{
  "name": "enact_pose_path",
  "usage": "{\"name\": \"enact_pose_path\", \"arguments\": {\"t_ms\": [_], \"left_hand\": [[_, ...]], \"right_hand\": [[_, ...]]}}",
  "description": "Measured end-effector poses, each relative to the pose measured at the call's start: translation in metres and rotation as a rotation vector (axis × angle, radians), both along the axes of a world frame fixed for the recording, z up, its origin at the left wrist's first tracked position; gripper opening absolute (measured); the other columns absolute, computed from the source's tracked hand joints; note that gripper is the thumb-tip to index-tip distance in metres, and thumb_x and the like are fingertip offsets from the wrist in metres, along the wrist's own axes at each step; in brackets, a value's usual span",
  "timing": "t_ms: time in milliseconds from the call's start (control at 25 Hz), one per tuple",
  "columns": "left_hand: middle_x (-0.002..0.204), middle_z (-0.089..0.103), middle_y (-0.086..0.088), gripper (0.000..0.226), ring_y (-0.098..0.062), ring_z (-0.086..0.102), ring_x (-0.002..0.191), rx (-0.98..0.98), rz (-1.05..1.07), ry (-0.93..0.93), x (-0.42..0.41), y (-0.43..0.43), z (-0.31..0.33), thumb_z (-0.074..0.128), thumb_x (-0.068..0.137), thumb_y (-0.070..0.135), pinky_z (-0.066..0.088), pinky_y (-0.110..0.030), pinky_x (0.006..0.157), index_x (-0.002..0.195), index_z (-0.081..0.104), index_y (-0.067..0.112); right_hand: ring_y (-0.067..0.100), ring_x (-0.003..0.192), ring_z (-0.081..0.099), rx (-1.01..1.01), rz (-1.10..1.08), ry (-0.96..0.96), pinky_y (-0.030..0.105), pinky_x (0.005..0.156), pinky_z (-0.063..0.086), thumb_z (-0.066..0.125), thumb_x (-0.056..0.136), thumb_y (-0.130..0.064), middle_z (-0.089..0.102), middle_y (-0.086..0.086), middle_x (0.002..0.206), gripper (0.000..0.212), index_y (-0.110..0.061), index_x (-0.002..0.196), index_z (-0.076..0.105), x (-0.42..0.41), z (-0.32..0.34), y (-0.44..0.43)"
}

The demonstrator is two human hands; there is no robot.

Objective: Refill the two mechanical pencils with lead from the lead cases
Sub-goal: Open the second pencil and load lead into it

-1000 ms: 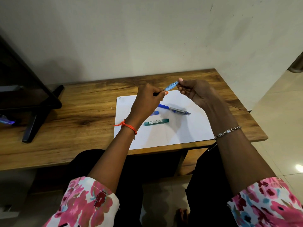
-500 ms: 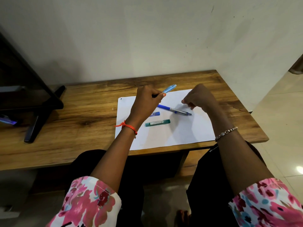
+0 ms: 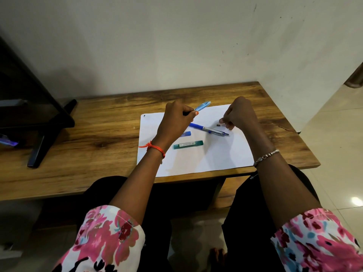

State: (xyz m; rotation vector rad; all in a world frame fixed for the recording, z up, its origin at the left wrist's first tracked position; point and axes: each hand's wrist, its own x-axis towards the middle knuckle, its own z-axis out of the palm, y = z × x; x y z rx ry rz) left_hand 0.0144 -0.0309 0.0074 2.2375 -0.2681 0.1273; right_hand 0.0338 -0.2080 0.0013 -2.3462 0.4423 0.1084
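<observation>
**One pencil held, one lying on the paper**

Near the middle of the paper (image 3: 196, 163) lies the green lead case (image 3: 187, 144), with the blue lead case (image 3: 185, 133) just beyond. Farther on lies the dark blue pencil (image 3: 208, 129). A small dark piece (image 3: 218, 125) sits beside the right hand (image 3: 239, 114), whose fingers are curled, grip unclear. At the far edge the left hand (image 3: 174, 122) grasps the light blue pencil (image 3: 202, 106).

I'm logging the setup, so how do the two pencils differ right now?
The light pencil is gripped in the left hand, tilted above the paper; the dark pencil lies flat on it. The light pencil's free end is pale blue; the dark pencil is deep blue, then silver. Both are slim and blue.
</observation>
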Motion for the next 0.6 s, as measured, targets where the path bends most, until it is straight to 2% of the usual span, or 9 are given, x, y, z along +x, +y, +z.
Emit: {"name": "enact_pose_path", "arguments": {"t_ms": [80, 120, 240, 320, 360, 440, 480, 520, 600], "left_hand": [[0.090, 0.071, -0.016, 0.023, -0.007, 0.052, 0.062, -0.001, 0.000, 0.000, 0.000, -0.001, -0.002, 0.060, 0.087, 0.016, 0.039, -0.013, 0.060, 0.100, 0.070, -0.001], [0.091, 0.071, -0.016, 0.023, -0.007, 0.053, 0.063, -0.001, -0.001, -0.001, 0.000, -0.002, -0.002, 0.060, 0.087, 0.016, 0.040, -0.013, 0.061, 0.100, 0.069, -0.001], [0.094, 0.071, -0.016, 0.023, -0.014, 0.056, 0.071, 0.001, -0.006, 0.000, 0.002, -0.004, -0.002, 0.061, 0.087, 0.015, 0.047, -0.023, 0.069, 0.102, 0.069, -0.001], [0.096, 0.071, -0.016, 0.023, -0.016, 0.058, 0.074, -0.006, -0.003, 0.004, 0.003, -0.004, -0.004, 0.062, 0.086, 0.015, 0.051, -0.030, 0.077, 0.102, 0.069, -0.001], [0.096, 0.071, -0.016, 0.023, -0.016, 0.059, 0.075, -0.008, -0.003, 0.003, 0.004, -0.004, -0.006, 0.062, 0.086, 0.015, 0.052, -0.032, 0.079, 0.101, 0.069, -0.001], [0.099, 0.071, -0.016, 0.023, -0.015, 0.060, 0.076, -0.001, -0.006, -0.007, 0.004, -0.004, -0.008, 0.062, 0.086, 0.015, 0.052, -0.032, 0.081, 0.102, 0.069, -0.001], [0.101, 0.070, -0.015, 0.024, -0.015, 0.060, 0.078, 0.004, -0.008, -0.011, 0.005, -0.005, -0.008, 0.062, 0.086, 0.015, 0.052, -0.031, 0.081, 0.104, 0.068, -0.001], [0.102, 0.070, -0.015, 0.025, -0.016, 0.061, 0.080, 0.009, -0.011, -0.015, 0.005, -0.005, -0.008, 0.062, 0.086, 0.015, 0.051, -0.030, 0.081, 0.105, 0.067, 0.000], [0.106, 0.069, -0.015, 0.027, -0.019, 0.063, 0.088, 0.032, -0.014, -0.025, 0.007, -0.005, -0.009, 0.062, 0.086, 0.015, 0.049, -0.027, 0.082, 0.108, 0.067, 0.000]], "right_hand": [[0.002, 0.022, 0.045, -0.040, 0.032, 0.019, 0.014, 0.038, 0.041, 0.069, 0.080, 0.006, 0.044, -0.005, 0.023, 0.012, 0.007, 0.091, 0.066, 0.001, 0.000, -0.001], [-0.001, 0.021, 0.044, -0.071, 0.054, 0.027, 0.014, 0.039, 0.041, 0.067, 0.079, 0.008, 0.043, -0.006, 0.022, 0.014, 0.010, 0.094, 0.068, 0.002, -0.001, -0.002], [-0.003, 0.024, 0.045, -0.162, 0.114, 0.043, 0.022, 0.054, 0.049, 0.068, 0.073, 0.011, 0.057, -0.002, 0.034, 0.022, 0.009, 0.095, 0.071, 0.004, -0.003, -0.002], [0.002, 0.028, 0.050, -0.165, 0.121, 0.034, 0.016, 0.048, 0.047, 0.070, 0.071, 0.012, 0.055, -0.003, 0.032, 0.023, 0.009, 0.094, 0.070, 0.002, -0.006, -0.001], [0.007, 0.037, 0.056, -0.160, 0.112, 0.012, 0.016, 0.050, 0.048, 0.073, 0.069, 0.010, 0.063, 0.005, 0.043, 0.028, 0.011, 0.097, 0.068, 0.002, -0.007, -0.001], [0.025, 0.060, 0.059, -0.144, 0.090, -0.004, 0.029, 0.065, 0.053, 0.078, 0.066, 0.004, 0.070, 0.023, 0.082, 0.036, 0.010, 0.100, 0.066, 0.002, -0.009, -0.004], [0.024, 0.058, 0.058, -0.130, 0.083, -0.005, 0.032, 0.066, 0.053, 0.079, 0.066, 0.003, 0.068, 0.024, 0.086, 0.036, 0.010, 0.099, 0.066, 0.001, -0.008, -0.006], [0.018, 0.051, 0.056, -0.112, 0.084, -0.018, 0.028, 0.062, 0.052, 0.078, 0.068, 0.003, 0.067, 0.020, 0.078, 0.031, 0.010, 0.096, 0.067, 0.000, -0.006, -0.008], [0.007, 0.045, 0.050, -0.060, 0.085, -0.109, 0.010, 0.045, 0.042, 0.073, 0.072, 0.004, 0.059, 0.009, 0.061, 0.019, 0.008, 0.091, 0.071, -0.001, -0.001, -0.011]]}}
